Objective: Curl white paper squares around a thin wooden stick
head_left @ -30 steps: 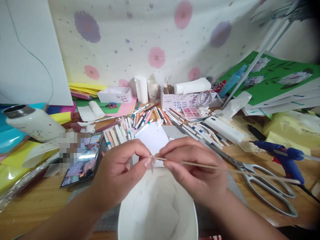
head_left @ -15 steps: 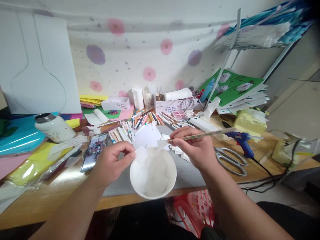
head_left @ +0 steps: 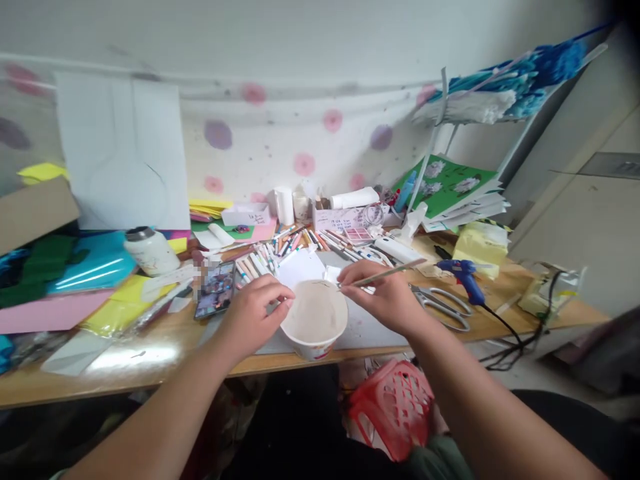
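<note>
A white paper tub [head_left: 316, 317] with a printed outer side stands at the front of the table, between my hands. My left hand [head_left: 260, 310] is at its left rim, thumb and forefinger pinched together; whether anything is between them I cannot make out. In my right hand [head_left: 383, 293], over the right rim, is a thin pencil-like stick [head_left: 395, 269], slanting with its lower tip toward the tub. White paper [head_left: 300, 268] lies just behind the tub on a grey mat [head_left: 370, 337]. The inside of the tub looks pale, its details blurred.
Many markers [head_left: 260, 263] spread behind the paper. On the left are a phone [head_left: 215, 290], a white bottle [head_left: 151, 252] and coloured sheets [head_left: 93, 267]. Scissors [head_left: 445, 307], a blue glue gun [head_left: 465, 277] and cables [head_left: 520, 343] lie right. A red basket [head_left: 395, 407] stands below.
The view has shifted, so the table sits differently in the picture. A white paper piece at my left fingertips and another near the stick's tip are no longer visible there.
</note>
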### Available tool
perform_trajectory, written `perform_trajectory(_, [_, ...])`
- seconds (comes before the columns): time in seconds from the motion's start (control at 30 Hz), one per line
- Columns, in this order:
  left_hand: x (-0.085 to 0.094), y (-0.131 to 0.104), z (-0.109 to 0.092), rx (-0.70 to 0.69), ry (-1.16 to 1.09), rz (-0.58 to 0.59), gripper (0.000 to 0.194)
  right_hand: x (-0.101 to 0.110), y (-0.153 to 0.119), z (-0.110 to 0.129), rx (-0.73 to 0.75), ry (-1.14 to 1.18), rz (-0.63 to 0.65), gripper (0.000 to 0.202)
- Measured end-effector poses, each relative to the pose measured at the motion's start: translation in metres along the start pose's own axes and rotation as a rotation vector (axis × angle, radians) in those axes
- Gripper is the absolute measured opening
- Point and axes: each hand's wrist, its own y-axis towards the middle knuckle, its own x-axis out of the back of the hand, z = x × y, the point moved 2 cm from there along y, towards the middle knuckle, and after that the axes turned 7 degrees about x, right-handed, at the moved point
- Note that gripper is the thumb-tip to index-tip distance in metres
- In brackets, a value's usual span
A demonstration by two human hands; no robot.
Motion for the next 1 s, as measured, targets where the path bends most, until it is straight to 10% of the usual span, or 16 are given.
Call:
perform_trajectory(0.3, [-0.005,0.009,0.012,0.186,-0.251,-0.165,0.018,0.035,-0.023,0.017,-0.156,0.032,0.197,0.018])
perform_trajectory(0.6, [-0.006,0.065,0.026,0.351,-0.484,-0.123,0.014,0.065,-0.049,0.004,-0.177,-0.009,0.209,0.027])
perform_trajectory(1.0, [-0.074,0.109,0.075,0.483,-0.505,0.004,0.021,0.091,-0.031,-0.066,-0.272,-0.043,0.207,0.044])
